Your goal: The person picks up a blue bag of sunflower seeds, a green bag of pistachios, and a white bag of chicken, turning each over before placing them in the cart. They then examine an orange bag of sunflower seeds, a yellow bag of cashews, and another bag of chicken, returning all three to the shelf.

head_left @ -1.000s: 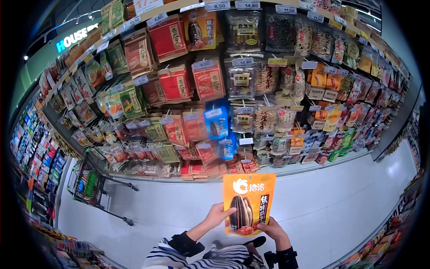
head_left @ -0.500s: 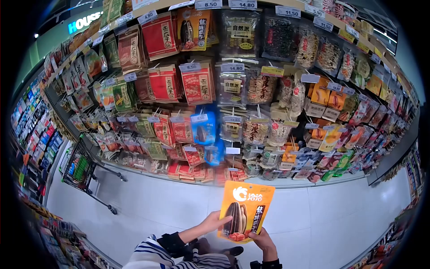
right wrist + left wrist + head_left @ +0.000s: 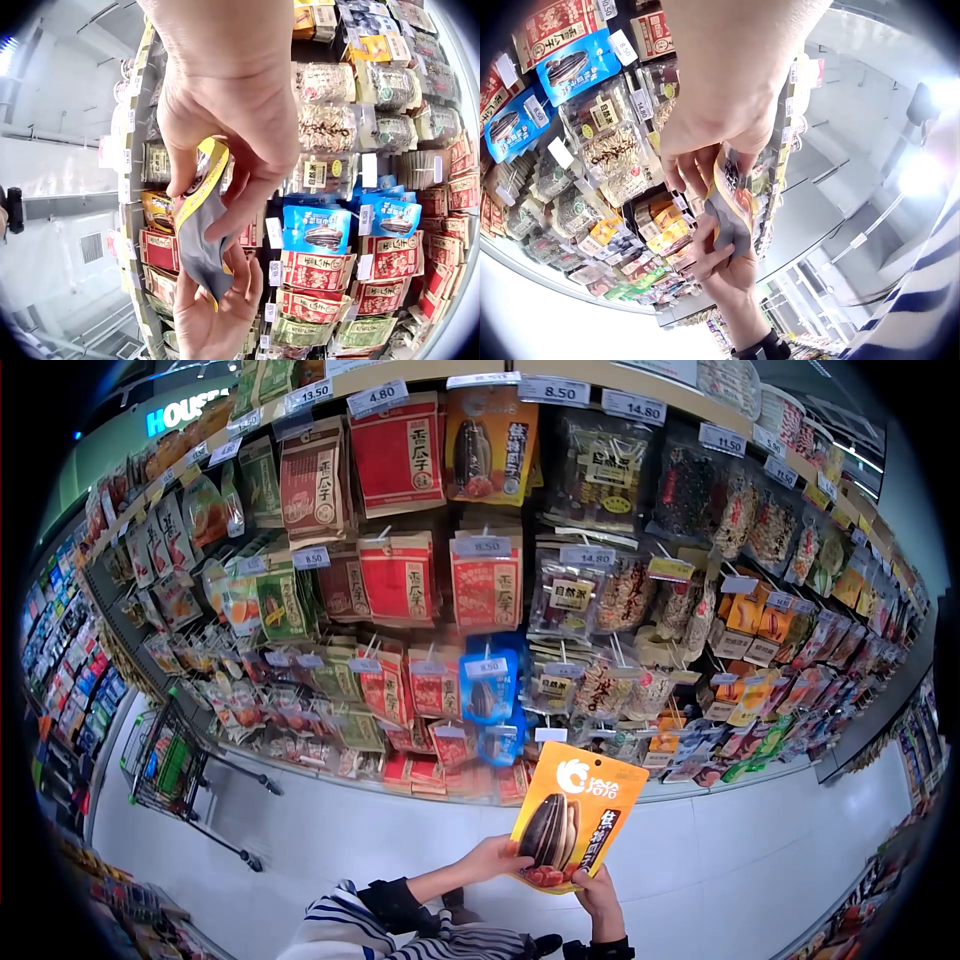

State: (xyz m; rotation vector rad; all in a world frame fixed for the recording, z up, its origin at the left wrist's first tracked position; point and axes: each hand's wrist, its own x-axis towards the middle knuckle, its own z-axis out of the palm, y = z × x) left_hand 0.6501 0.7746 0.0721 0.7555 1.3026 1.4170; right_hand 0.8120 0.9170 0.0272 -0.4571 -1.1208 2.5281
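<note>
An orange bag of sunflower seeds (image 3: 580, 815), printed with large striped seeds, is held upright and a little tilted in front of the body, its front toward the head camera. My left hand (image 3: 497, 860) grips its lower left edge, thumb on the front. At the lower right corner my right hand (image 3: 598, 895) pinches it, thumb also in front. Both wrist views show the bag's grey underside (image 3: 729, 217), with fingers of the left hand (image 3: 716, 142) and the right hand (image 3: 225, 142) behind the bag.
Ahead stands a long rack of hanging snack bags, among them red bags (image 3: 398, 455), blue bags (image 3: 488, 685) and clear nut packs (image 3: 600, 475), with price tags (image 3: 555, 390). A shopping cart (image 3: 170, 760) is on the floor (image 3: 330, 830) at left. More shelves line both sides.
In the head view the bag and both hands have shifted slightly right since half a second ago, and the bag tilts more clockwise. The view of the rack has shifted too. Both hands keep their hold.
</note>
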